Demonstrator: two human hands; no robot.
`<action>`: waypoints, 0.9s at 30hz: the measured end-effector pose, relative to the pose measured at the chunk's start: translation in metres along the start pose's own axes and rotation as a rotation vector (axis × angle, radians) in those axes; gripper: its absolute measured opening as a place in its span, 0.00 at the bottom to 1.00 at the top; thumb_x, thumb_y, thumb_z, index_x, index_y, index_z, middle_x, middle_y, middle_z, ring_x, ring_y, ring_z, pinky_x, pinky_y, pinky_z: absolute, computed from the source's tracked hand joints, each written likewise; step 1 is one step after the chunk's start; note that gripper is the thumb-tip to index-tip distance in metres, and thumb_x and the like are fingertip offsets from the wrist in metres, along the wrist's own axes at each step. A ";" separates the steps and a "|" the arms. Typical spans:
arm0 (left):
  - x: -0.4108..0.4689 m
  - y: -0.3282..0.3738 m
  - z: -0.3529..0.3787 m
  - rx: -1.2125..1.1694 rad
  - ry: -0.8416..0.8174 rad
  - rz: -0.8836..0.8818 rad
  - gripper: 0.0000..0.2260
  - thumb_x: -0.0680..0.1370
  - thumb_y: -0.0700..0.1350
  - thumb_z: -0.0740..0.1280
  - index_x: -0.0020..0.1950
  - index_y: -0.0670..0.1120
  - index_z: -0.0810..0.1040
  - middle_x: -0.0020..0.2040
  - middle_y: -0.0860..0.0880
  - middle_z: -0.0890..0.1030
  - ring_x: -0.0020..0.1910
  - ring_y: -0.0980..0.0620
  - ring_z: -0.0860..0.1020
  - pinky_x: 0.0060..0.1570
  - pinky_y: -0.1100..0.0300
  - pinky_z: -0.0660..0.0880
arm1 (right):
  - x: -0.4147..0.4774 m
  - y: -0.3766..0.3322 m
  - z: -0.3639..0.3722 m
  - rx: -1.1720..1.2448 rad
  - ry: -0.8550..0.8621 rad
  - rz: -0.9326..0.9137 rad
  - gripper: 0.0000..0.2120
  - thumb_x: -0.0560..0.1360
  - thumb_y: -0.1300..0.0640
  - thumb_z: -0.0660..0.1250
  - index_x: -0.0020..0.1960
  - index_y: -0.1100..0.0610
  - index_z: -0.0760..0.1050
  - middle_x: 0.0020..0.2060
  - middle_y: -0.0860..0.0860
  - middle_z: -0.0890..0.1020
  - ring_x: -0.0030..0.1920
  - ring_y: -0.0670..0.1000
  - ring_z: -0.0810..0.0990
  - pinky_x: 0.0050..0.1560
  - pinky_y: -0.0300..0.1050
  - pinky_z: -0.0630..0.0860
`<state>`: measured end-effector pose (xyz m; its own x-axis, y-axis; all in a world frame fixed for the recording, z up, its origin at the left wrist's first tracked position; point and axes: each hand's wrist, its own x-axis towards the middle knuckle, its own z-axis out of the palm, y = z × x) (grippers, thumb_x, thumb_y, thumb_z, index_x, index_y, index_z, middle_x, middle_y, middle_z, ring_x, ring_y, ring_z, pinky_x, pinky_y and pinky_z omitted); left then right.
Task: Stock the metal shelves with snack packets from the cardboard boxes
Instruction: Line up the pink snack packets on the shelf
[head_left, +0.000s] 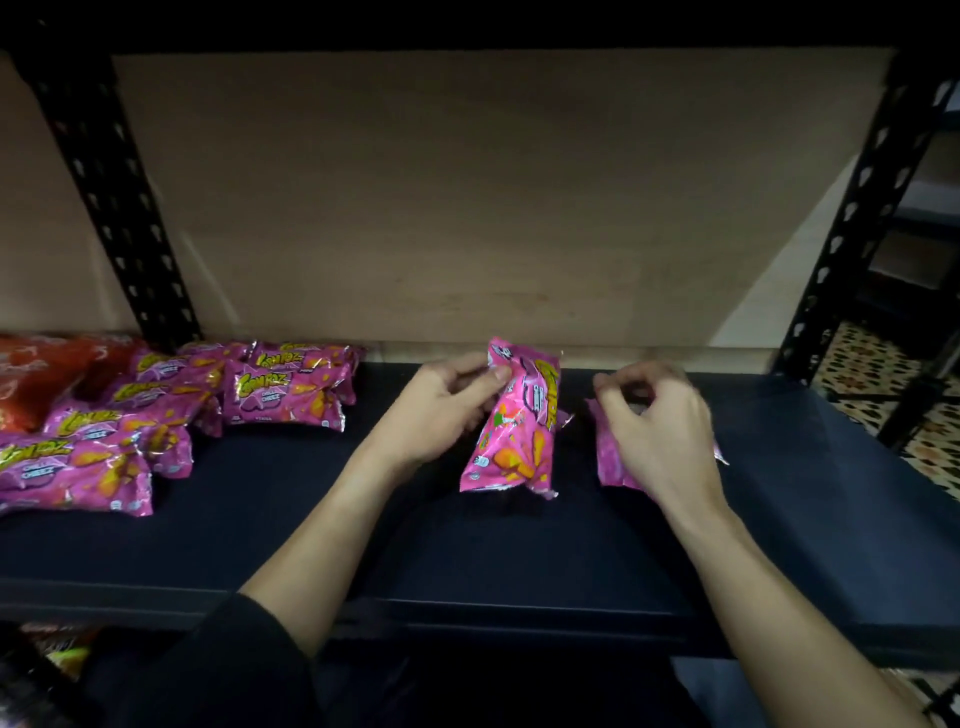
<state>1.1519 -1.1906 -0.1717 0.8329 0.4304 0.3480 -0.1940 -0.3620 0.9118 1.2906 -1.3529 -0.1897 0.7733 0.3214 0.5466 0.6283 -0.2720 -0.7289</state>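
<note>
The left hand (441, 410) grasps a pink packet (519, 421) by its upper left corner, thumb pressed on the front near the top seal and fingers curled behind. The packet stands nearly upright, leaning a little, with its lower end touching the dark shelf (519, 551) between the two hands.

The right hand (660, 431) is just beside it, fingers curled inward and blurred. A second packet (608, 462), also pink, lies flat on the shelf under this hand, with its edges showing at the palm's left side and past the wrist. Whether the fingers grip it or only hover over it I cannot tell.

Well to the left of the left hand, a pile (156, 415) of magenta packets with yellow lettering lies on the same shelf, some overlapping. The nearest one of them faces forward, apart from the left hand. Farther left still, touching the pile, are red packets (36, 384).

A black slotted post (114, 208) rises behind the pile, and another post (857, 223) stands beyond the right hand. To the right of that post a patterned tile floor (883, 374) shows. A dark sleeve (249, 670) covers the left arm up near the elbow; the right forearm is bare.
</note>
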 end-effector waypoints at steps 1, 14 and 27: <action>-0.003 0.000 -0.004 -0.020 0.073 0.025 0.08 0.82 0.43 0.63 0.49 0.48 0.82 0.32 0.56 0.77 0.30 0.59 0.70 0.33 0.67 0.68 | -0.007 -0.010 0.004 0.101 -0.069 0.016 0.08 0.76 0.50 0.71 0.44 0.54 0.80 0.41 0.48 0.84 0.45 0.49 0.82 0.49 0.47 0.77; -0.053 -0.008 -0.079 -0.021 0.295 -0.075 0.05 0.79 0.39 0.67 0.51 0.45 0.82 0.46 0.48 0.86 0.44 0.52 0.83 0.46 0.58 0.78 | -0.044 -0.075 0.053 0.932 -0.683 0.427 0.14 0.75 0.63 0.71 0.61 0.60 0.76 0.52 0.58 0.85 0.49 0.55 0.84 0.49 0.49 0.81; -0.078 0.029 -0.185 0.315 0.090 -0.228 0.27 0.63 0.50 0.81 0.60 0.51 0.79 0.54 0.48 0.85 0.55 0.52 0.83 0.60 0.59 0.77 | -0.037 -0.123 0.111 0.775 -0.857 0.263 0.18 0.71 0.67 0.75 0.58 0.58 0.77 0.48 0.56 0.86 0.44 0.51 0.85 0.40 0.42 0.79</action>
<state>0.9860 -1.0815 -0.1324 0.7847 0.5947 0.1749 0.1706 -0.4785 0.8614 1.1747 -1.2308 -0.1657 0.3762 0.9208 0.1029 0.0105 0.1068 -0.9942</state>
